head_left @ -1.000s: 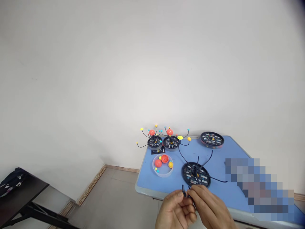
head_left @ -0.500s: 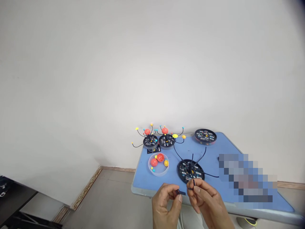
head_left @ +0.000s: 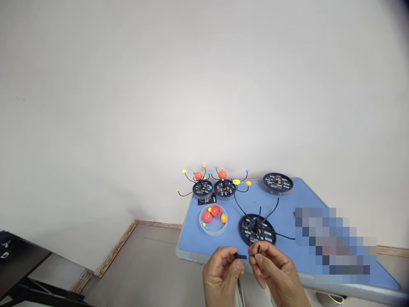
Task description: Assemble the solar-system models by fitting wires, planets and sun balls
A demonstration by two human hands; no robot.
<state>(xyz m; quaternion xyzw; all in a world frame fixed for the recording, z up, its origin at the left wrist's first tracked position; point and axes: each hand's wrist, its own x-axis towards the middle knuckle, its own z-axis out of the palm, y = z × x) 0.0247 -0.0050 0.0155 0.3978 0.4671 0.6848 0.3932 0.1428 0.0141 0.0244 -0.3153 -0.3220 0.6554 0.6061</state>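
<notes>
My left hand (head_left: 222,273) pinches a small black plastic piece (head_left: 240,256) at the near edge of the blue table (head_left: 287,213). My right hand (head_left: 275,270) is closed on another small black piece (head_left: 258,249), held a little apart from the first. Just beyond the hands lies a black round base (head_left: 257,229) with several thin black arms sticking out. To its left a clear round dish (head_left: 213,220) holds red, yellow and small blue balls.
Two finished models (head_left: 212,183) with red and yellow balls on black arms stand at the table's far left. Another black round base (head_left: 277,183) sits at the back. A blurred patch covers the table's right part. A dark table (head_left: 19,266) stands at lower left.
The view has swung left and down a little. My two hands were close together a second ago; now they hold two black pieces slightly apart.
</notes>
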